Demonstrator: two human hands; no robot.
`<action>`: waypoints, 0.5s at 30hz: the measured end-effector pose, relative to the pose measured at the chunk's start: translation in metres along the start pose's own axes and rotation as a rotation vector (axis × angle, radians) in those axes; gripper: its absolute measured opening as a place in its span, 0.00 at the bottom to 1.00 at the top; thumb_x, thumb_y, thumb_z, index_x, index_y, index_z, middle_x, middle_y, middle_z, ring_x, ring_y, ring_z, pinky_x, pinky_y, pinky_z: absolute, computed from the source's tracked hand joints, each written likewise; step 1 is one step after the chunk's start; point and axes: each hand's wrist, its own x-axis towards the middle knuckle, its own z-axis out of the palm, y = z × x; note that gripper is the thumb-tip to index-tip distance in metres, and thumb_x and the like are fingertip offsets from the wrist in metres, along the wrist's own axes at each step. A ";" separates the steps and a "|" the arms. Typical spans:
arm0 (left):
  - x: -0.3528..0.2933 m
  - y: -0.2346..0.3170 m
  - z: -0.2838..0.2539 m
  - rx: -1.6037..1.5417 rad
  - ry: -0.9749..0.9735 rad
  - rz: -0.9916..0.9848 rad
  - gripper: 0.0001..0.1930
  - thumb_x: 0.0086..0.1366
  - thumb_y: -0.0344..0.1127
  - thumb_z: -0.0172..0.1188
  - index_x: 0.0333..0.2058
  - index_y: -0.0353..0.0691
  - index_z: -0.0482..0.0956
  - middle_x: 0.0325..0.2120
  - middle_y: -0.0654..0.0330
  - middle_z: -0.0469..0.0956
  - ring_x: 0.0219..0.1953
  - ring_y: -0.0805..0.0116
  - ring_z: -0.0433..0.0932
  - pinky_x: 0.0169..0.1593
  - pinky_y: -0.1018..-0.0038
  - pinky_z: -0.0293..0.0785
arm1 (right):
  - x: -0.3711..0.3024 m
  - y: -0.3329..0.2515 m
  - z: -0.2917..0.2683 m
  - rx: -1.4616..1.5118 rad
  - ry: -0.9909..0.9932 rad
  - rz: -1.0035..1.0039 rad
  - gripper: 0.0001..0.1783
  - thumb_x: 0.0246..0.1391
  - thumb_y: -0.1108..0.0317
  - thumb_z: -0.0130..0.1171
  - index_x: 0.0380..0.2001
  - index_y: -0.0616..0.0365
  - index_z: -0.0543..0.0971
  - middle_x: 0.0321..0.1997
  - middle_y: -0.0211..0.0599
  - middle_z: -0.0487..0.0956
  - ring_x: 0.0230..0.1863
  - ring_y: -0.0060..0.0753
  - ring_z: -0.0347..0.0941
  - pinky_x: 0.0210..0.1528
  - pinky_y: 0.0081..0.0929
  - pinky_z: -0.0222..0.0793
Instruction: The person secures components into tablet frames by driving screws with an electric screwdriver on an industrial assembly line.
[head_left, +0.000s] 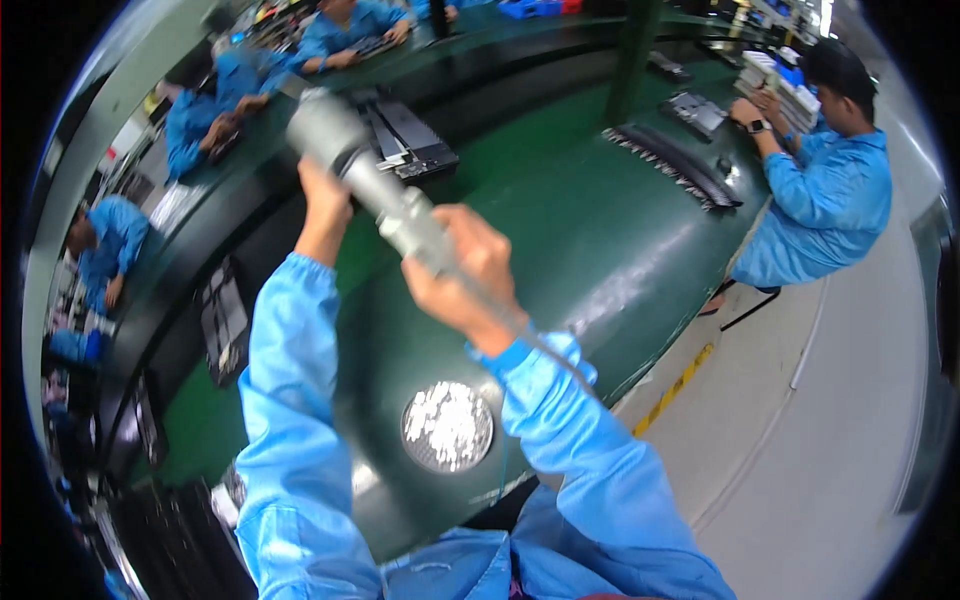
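A grey corded tool, which looks like an electric screwdriver, is held up slantwise above the table. My right hand is wrapped around its rear part, where a grey cable runs back over my right forearm. Close to the front end, my left hand grips the tool from below, its fingers mostly hidden behind it. Motion smears the front end, so its tip cannot be made out. Between my forearms, a round dish on the table holds many small shiny pale pieces.
The green table carries a dark flat device beyond my hands and a row of dark strips farther right. A raised black belt curves along the left and back. A co-worker sits at the right; others work across the belt.
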 end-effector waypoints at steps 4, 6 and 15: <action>-0.107 0.073 -0.138 -0.079 0.052 -0.090 0.36 0.66 0.31 0.62 0.66 0.22 0.55 0.43 0.54 0.79 0.41 0.75 0.77 0.46 0.79 0.73 | 0.015 -0.010 0.007 -0.080 0.092 -0.093 0.11 0.41 0.69 0.62 0.30 0.61 0.76 0.28 0.50 0.79 0.30 0.58 0.78 0.33 0.45 0.75; -0.178 0.104 -0.176 -0.036 0.148 -0.175 0.34 0.67 0.30 0.61 0.66 0.24 0.57 0.43 0.54 0.79 0.42 0.74 0.77 0.46 0.79 0.73 | 0.018 -0.007 0.007 -0.139 0.113 -0.153 0.09 0.44 0.70 0.65 0.28 0.65 0.80 0.20 0.45 0.79 0.18 0.37 0.75 0.24 0.32 0.71; -0.442 0.138 -0.237 0.030 0.388 -0.605 0.30 0.67 0.25 0.58 0.66 0.30 0.61 0.51 0.49 0.76 0.46 0.73 0.77 0.52 0.77 0.71 | -0.012 -0.042 0.033 0.080 -0.059 0.235 0.12 0.49 0.71 0.61 0.36 0.67 0.80 0.16 0.33 0.76 0.13 0.21 0.71 0.15 0.22 0.64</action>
